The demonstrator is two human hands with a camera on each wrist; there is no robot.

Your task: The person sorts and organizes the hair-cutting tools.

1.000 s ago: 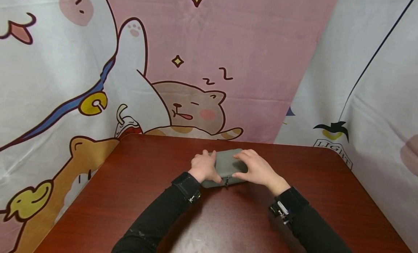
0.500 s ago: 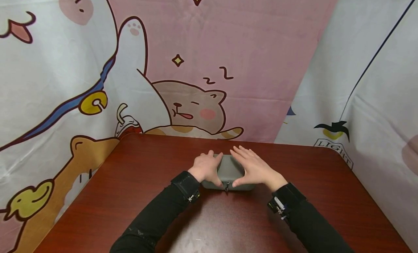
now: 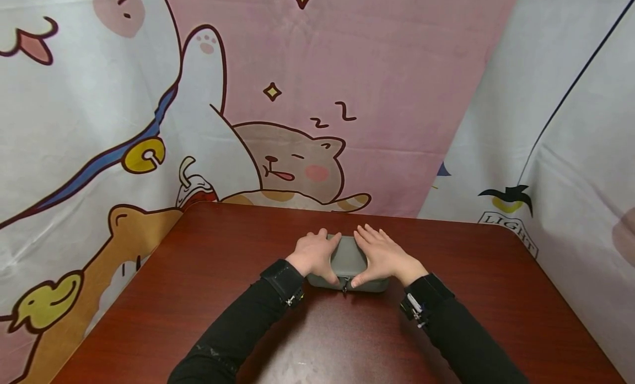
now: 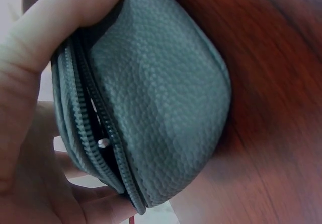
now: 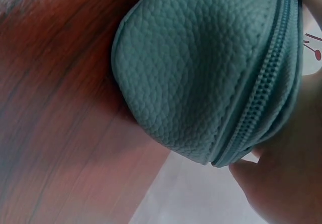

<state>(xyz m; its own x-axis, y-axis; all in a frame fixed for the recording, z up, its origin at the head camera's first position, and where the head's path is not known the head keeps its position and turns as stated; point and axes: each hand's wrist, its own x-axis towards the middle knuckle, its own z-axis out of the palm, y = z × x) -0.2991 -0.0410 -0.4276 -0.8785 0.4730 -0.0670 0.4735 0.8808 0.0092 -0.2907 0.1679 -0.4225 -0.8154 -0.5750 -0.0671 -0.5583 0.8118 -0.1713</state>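
A grey-green zippered pouch [image 3: 348,257] with a pebbled surface lies on the table between both hands. My left hand [image 3: 312,254] holds its left end, the thumb [image 4: 75,7] over the zipped front edge and the other fingers behind. On that side the zip stands parted, with a small pale tip [image 4: 103,143] showing in the gap. My right hand [image 3: 384,257] rests across the right end, its fingers extended towards the back and its thumb near the front edge. The zip teeth [image 5: 261,90] are joined at that end. A zip pull [image 3: 345,288] hangs at the front middle.
The reddish-brown wooden table [image 3: 238,235] extends all round the pouch. Behind it hangs a cloth backdrop [image 3: 387,97] with cartoon animals, and a white cloth [image 3: 585,180] runs down the right side. Both sleeves are black, with a device strapped at each wrist.
The pouch was slightly turned a second ago and now lies squarer, its front edge a little nearer. The right hand's fingers straightened, then the hand moved inwards. The left hand stayed on its end.
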